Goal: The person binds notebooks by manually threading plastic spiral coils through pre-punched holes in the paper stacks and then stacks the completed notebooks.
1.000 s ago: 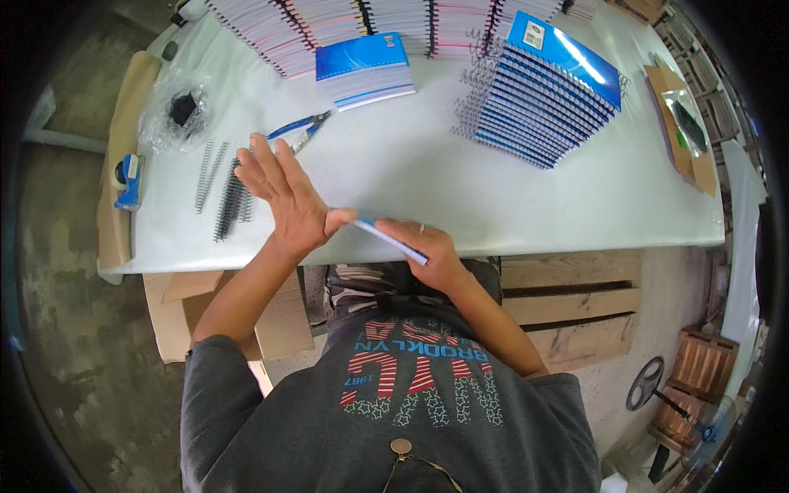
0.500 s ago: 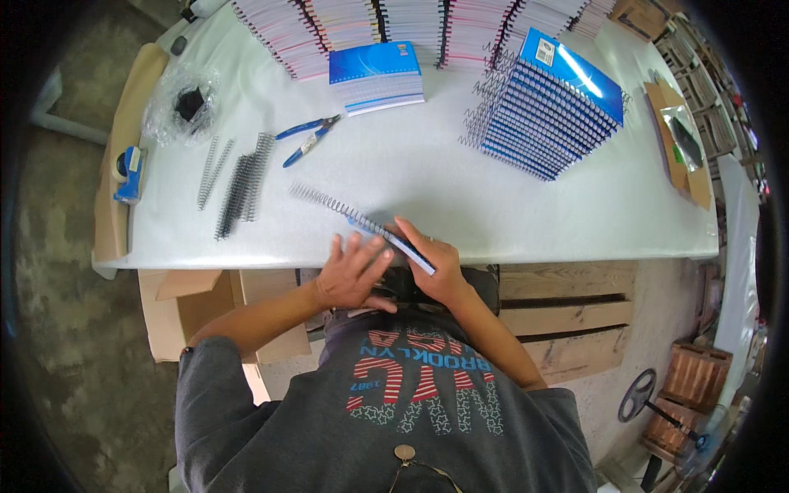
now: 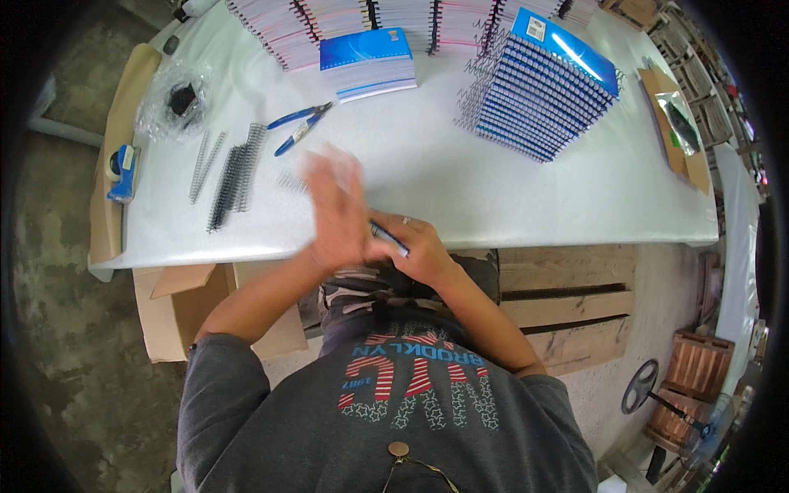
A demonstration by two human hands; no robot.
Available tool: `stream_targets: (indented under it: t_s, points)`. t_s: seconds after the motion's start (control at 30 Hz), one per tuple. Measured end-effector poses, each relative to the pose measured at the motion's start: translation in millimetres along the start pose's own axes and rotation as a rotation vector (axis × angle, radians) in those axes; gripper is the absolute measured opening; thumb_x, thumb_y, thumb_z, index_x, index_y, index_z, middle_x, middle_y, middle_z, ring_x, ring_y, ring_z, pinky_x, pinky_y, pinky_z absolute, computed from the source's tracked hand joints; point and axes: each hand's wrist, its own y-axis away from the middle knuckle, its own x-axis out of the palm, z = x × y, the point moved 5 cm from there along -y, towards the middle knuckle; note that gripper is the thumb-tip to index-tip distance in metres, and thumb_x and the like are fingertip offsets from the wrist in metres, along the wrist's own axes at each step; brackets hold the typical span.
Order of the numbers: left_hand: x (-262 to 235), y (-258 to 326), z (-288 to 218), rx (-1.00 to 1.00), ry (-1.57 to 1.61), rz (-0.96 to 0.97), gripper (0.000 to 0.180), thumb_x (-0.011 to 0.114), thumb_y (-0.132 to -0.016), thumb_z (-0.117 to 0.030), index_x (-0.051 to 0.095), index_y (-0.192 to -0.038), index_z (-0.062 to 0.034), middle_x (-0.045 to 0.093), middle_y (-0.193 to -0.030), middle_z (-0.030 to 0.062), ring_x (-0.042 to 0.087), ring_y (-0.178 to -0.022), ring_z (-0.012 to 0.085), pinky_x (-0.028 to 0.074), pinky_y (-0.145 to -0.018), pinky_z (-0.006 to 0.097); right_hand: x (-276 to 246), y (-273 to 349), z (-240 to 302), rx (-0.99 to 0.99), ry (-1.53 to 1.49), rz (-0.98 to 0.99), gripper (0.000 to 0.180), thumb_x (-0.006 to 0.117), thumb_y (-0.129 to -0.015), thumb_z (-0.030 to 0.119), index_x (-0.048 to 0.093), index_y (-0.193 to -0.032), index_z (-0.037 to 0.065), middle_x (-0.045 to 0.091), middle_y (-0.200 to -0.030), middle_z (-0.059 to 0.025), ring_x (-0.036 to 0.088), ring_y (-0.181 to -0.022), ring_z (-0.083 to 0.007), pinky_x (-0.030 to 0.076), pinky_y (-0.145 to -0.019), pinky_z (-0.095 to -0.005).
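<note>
At the near edge of the white table (image 3: 493, 189), my right hand (image 3: 419, 246) grips a thin blue-covered notebook (image 3: 388, 238) that I see almost edge-on. Its wire spiral (image 3: 289, 181) sticks out to the left, past my fingers. My left hand (image 3: 333, 209) is blurred by motion, with its fingers stretched out flat over the notebook and the spiral. I cannot tell whether it presses on them. Most of the notebook is hidden behind both hands.
Blue-handled pliers (image 3: 300, 127) and black binding coils (image 3: 234, 172) lie to the left. A tall stack of spiral notebooks (image 3: 542, 90) stands at the right, and a smaller blue-covered stack (image 3: 366, 62) at the back. Tape dispenser (image 3: 122, 168), plastic bag (image 3: 177, 103), cardboard box (image 3: 214, 304).
My left hand has swept up and left along the notebook's spiral edge and is now blurred. My right hand keeps its grip at the table's edge.
</note>
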Motion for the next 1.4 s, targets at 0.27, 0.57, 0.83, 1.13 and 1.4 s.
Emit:
stream_targets:
  t_s: [0.27, 0.57, 0.83, 1.13, 1.4]
  points:
    - [14, 35, -30, 0.301, -0.12, 0.14, 0.102, 0.041, -0.078, -0.072, 0.034, -0.123, 0.0199, 0.031, -0.125, 0.0421, 0.034, -0.115, 0.0577, 0.024, -0.096, 0.065, 4, 0, -8, -0.089, 0.005, 0.018, 0.041, 0.06, -0.077, 0.004, 0.057, -0.117, 0.005, 0.061, -0.111, -0.0165, 0.06, -0.1, -0.0325, 0.048, -0.086, -0.0364]
    - [-4, -24, -34, -0.013, 0.432, 0.183, 0.099, 0.048, -0.086, -0.056, -0.002, -0.138, 0.0128, -0.002, -0.144, 0.0359, 0.004, -0.136, 0.0476, 0.011, -0.109, 0.051, -21, -13, 9, 0.078, -0.281, -0.077, 0.069, 0.059, -0.078, 0.009, 0.03, -0.14, 0.004, 0.033, -0.142, -0.0211, 0.035, -0.131, -0.0329, 0.031, -0.105, -0.041]
    - [-33, -45, -10, -0.729, 0.902, 0.011, 0.027, 0.055, -0.092, -0.015, 0.06, -0.114, 0.0005, 0.066, -0.09, 0.0071, 0.053, -0.08, 0.0064, 0.044, -0.072, 0.021, -65, -38, 51, 0.057, 0.177, 0.047, 0.069, 0.072, -0.071, 0.021, 0.041, -0.13, 0.003, 0.053, -0.109, -0.018, 0.051, -0.105, -0.0309, 0.033, -0.098, -0.047]
    - [-25, -43, 0, -0.851, 1.22, 0.089, 0.021, 0.062, -0.088, -0.01, 0.064, -0.107, -0.0011, 0.063, -0.094, 0.0025, 0.055, -0.086, 0.0074, 0.045, -0.077, 0.022, -67, -25, 25, 0.442, -0.153, -0.005, 0.015, 0.066, -0.082, 0.014, 0.062, -0.089, 0.002, 0.06, -0.071, -0.0118, 0.057, -0.063, -0.0181, 0.044, -0.056, -0.0298]
    - [-24, -47, 9, -0.796, 1.326, 0.227, 0.006, 0.061, -0.083, 0.001, 0.062, -0.088, -0.0002, 0.059, -0.085, 0.0013, 0.055, -0.081, 0.0077, 0.045, -0.072, 0.023, -67, -26, 47, 0.124, 0.192, -0.074, 0.018, 0.068, -0.077, 0.015, 0.063, -0.09, 0.004, 0.06, -0.071, -0.0124, 0.059, -0.067, -0.0302, 0.045, -0.059, -0.0359]
